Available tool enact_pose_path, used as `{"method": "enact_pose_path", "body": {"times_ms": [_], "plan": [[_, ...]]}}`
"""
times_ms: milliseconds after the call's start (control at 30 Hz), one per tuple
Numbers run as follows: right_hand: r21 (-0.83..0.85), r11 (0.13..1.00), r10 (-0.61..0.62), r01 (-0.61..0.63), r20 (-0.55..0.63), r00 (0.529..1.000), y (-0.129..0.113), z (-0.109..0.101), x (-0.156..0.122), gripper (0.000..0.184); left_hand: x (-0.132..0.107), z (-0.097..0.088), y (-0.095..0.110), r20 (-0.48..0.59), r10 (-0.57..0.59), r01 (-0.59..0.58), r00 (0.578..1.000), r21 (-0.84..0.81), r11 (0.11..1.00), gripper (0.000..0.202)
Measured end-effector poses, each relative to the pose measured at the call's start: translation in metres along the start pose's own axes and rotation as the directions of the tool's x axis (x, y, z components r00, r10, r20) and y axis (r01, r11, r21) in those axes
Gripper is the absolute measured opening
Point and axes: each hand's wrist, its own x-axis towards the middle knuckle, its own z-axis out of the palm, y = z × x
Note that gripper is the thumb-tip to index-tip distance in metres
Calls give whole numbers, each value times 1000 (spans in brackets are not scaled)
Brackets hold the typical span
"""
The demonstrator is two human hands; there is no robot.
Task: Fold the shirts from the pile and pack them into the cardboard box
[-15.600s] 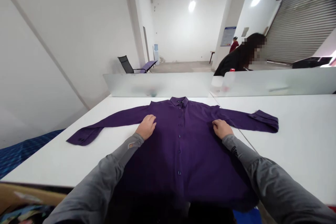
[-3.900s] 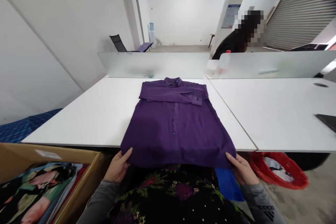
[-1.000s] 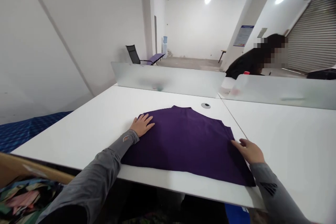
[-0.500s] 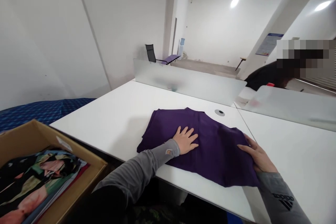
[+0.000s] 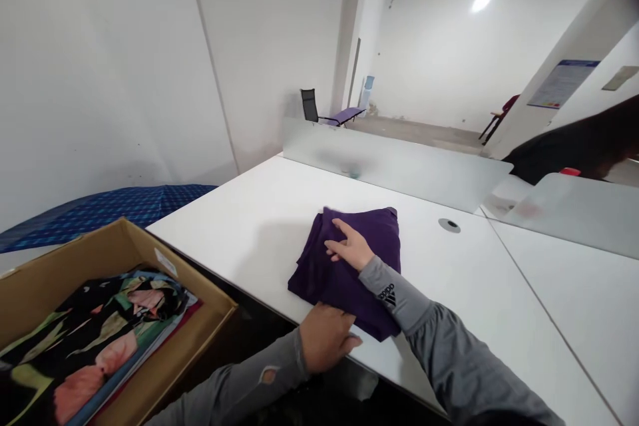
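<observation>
Head view, looking down at shirt (image 5: 344,287) on table (image 5: 254,196): lying folded near the front edge, roughly square, showing no strong long axis. Sitting directly under right hand (image 5: 352,247) and just beyond left hand (image 5: 327,338), so counting right as nearer to the middle. Laying right fingers across the top, pointing left toward the layered side, loosely spread, not visibly pinching anything. Curling left fingers at the near edge, seemingly touching; not telling whether gripping, from partly hidden tips. Looking thin, soft and matte, deep purple, with uneven stacked layers on the left and smoother cloth at the far right corner. Standing at lower left: cardboard box (image 5: 204,327), stiff, open-topped, holding floral clothes (image 5: 112,329). Backing the table: frosted panel (image 5: 394,163), flat and translucent. Also spotting round grommet (image 5: 443,225), set in the smooth white top, right of shirt.
</observation>
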Motion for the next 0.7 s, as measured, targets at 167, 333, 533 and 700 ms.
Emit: {"method": "enact_pose_path", "body": {"times_ms": [167, 333, 533, 700], "plan": [[-503, 854, -225, 133, -127, 966, 42, -37, 0, 35, -25, -8, -17, -96, -27, 11, 995, -155, 988, 51], [-858, 479, -80, 184, 166, 983, 59, -105, -17, 30, -26, -7, -18, -142, -96, 75, 985, -149, 986, 44], [-907, 414, 94, 72, 121, 988, 49, -117, -89, 41, -19, -20, -37, -141, -99, 92, 985, -58, 994, 27], [-786, 618, 107, 18, 107, 989, 36, -134, -149, 37, -12, -26, -50, -256, -286, 227, 923, -235, 945, 34]]}}
